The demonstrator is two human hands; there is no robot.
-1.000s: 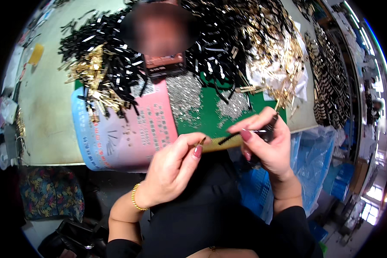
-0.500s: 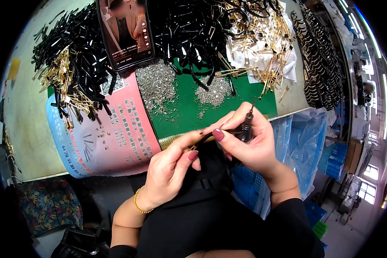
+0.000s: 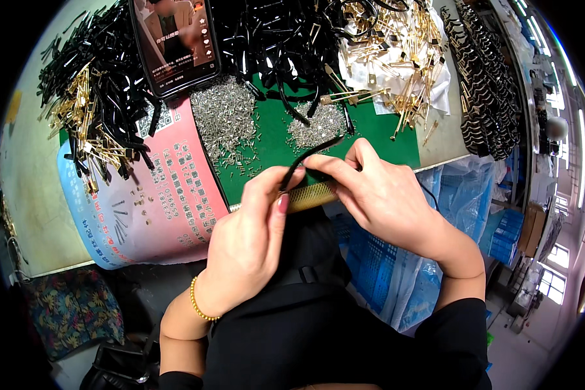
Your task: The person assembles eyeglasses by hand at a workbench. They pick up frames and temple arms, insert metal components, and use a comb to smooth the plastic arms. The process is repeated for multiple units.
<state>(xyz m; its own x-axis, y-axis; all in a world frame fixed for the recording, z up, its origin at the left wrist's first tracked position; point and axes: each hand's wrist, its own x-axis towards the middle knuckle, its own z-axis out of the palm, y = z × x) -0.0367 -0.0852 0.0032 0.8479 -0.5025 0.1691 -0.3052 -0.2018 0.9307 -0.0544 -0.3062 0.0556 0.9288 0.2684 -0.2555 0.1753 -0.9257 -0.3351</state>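
Observation:
My left hand (image 3: pixel 250 224) is closed, pinching a thin, curved black eyeglass temple (image 3: pixel 303 156) between thumb and fingers. The temple slants up to the right, above the near table edge. Close beside it is my right hand (image 3: pixel 387 195), with bent fingers and the index fingertip near the temple. Something dark shows beneath that index finger, but what the right hand grips is hidden. A pile of tiny silver screws (image 3: pixel 318 127) lies just beyond the hands on the green mat (image 3: pixel 396 136). A larger pile of small silver metal pieces (image 3: pixel 224 117) is left of it.
A phone (image 3: pixel 175 45) stands at the back. Black temples (image 3: pixel 273 39) and gold metal parts (image 3: pixel 84 123) are heaped around it. More gold pieces (image 3: pixel 396 58) lie on white wrapping at right, beside bundled dark strips (image 3: pixel 484 84). A blue crate (image 3: pixel 383 260) sits below the table edge.
The dark screwdriver seen in my right hand is no longer visible. My right hand has turned over, its fingers now toward the left hand. The temple's free end now points up and right.

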